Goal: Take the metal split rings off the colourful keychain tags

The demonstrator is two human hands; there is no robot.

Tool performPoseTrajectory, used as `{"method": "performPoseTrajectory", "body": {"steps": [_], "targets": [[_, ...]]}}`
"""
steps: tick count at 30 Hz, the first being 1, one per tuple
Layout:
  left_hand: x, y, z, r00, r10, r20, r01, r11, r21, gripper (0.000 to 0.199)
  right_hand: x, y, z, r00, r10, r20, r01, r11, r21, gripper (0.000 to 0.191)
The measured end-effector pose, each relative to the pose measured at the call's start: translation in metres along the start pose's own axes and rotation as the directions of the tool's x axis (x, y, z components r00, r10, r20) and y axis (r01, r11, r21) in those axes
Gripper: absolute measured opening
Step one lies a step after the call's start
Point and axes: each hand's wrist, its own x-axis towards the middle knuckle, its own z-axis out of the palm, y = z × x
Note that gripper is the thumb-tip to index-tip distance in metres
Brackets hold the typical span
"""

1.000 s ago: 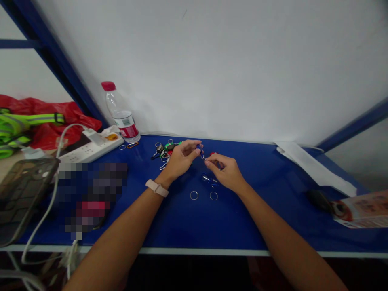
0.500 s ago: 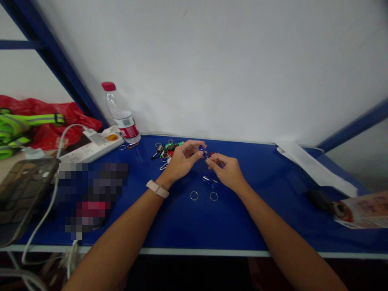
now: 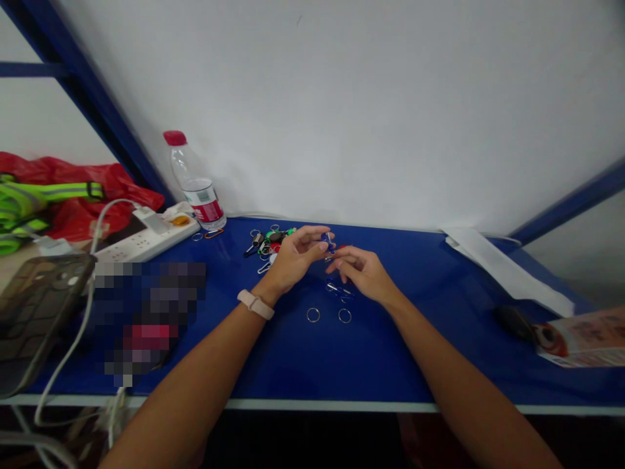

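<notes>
Your right hand (image 3: 362, 270) has loosened; can't tell if its grip holds anything. Your left hand (image 3: 294, 257) pinches the small, shiny blue clip (image 3: 327, 243) above the glossy blue table (image 3: 312, 368), likely main support.

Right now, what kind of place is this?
Maybe somebody's small desk area: there's a blue tabletop against a white wall, with a power strip and a red-capped water bottle on the left side.

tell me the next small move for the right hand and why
Probably ease the right hand in and close its fingers on the lower end of the blue piece: the left hand already holds it up, and the right fingers are beside it, nothing clearly pinched between them.
</notes>
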Motion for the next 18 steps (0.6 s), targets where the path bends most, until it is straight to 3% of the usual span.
{"method": "performPoseTrajectory", "body": {"steps": [6,11,13,16,18], "targets": [[0.001,-0.002,0.000,1.000,0.025,-0.016,-0.025,1.000,0.015,0.036,-0.004,-0.001,0.008,0.990,-0.095,-0.103,0.076,0.981,-0.179,0.024],[0.001,-0.003,0.001,0.999,0.035,-0.018,-0.035,0.999,-0.018,0.037,-0.004,-0.004,0.008,0.943,-0.257,-0.212,0.122,0.858,-0.499,0.023],[0.002,-0.005,0.001,0.998,0.066,-0.018,-0.067,0.997,-0.047,0.035,-0.002,-0.002,0.006,0.934,-0.215,-0.286,0.066,0.890,-0.451,0.026],[0.002,-0.008,0.003,0.993,0.120,-0.016,-0.120,0.992,-0.042,0.033,0.003,0.001,0.003,0.927,-0.028,-0.375,-0.045,0.982,-0.185,0.031],[0.002,-0.010,0.004,0.992,0.129,0.013,-0.129,0.992,0.001,0.033,0.006,0.001,0.001,0.918,0.076,-0.388,-0.087,0.996,-0.010,0.031]]}}
